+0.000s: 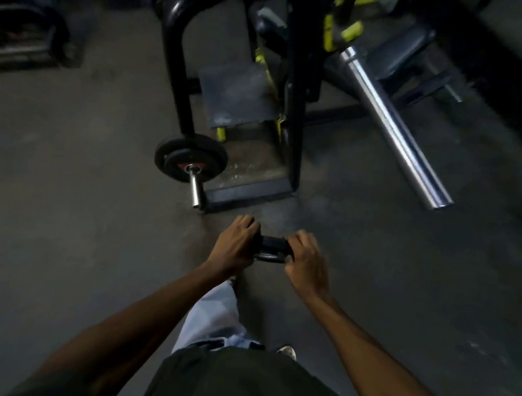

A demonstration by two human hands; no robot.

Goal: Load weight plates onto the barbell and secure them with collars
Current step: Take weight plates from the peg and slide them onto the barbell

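Both hands are gripping a small round black weight plate (273,249) above the floor: left hand (234,247) and right hand (306,261), fingers curled tight around opposite edges. Ahead, two dark discs (191,158) are sitting on a short chrome sleeve (197,190), its tip bare. Smooth grey floor (66,230) is lying open around.

No text, number or brand could be read anywhere. The plate (191,157) on the bar at 11 o'clock bore a red mark near its hub, too blurred to make out as lettering.
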